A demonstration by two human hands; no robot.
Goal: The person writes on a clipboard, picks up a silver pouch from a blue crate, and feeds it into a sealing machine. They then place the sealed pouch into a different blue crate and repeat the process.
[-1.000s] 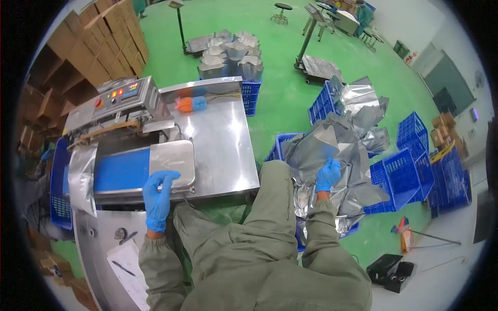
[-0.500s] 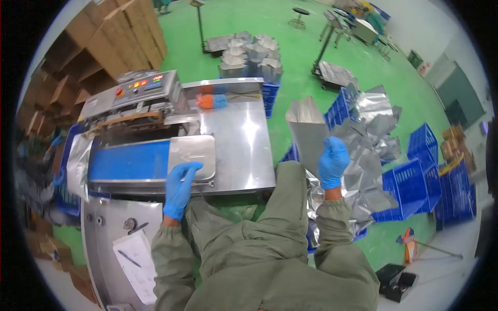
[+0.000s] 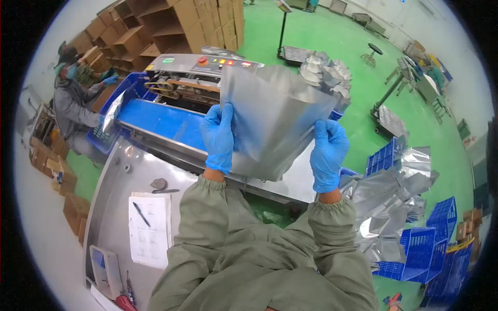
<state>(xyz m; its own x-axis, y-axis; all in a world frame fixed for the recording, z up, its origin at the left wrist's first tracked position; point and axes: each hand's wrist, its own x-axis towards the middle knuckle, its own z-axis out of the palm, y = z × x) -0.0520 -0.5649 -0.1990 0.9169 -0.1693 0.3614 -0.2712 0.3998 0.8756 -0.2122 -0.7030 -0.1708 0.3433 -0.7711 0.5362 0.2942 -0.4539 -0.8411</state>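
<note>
A large silver foil bag (image 3: 272,122) hangs in front of me between my two blue-gloved hands. My left hand (image 3: 218,136) pinches its left edge between thumb and fingers. At its right edge, my right hand (image 3: 330,154) is closed on the foil. Behind the bag stands a sealing machine with a lit control panel (image 3: 220,62) and a blue conveyor belt (image 3: 161,122). The bag covers the right part of this machine and much of its steel table. Another foil bag (image 3: 112,115) lies at the belt's far left end.
Foil bags (image 3: 381,199) fill crates at my right, with blue crates (image 3: 417,249) beside them. Papers with a pen (image 3: 141,213) lie on the steel table (image 3: 122,181) at my left. A co-worker (image 3: 78,109) sits beyond the belt's left end, near stacked cartons (image 3: 202,26).
The foil bag moved from my right side to in front of me. My left hand rose from beside the machine and took hold of its left edge. The view turned left.
</note>
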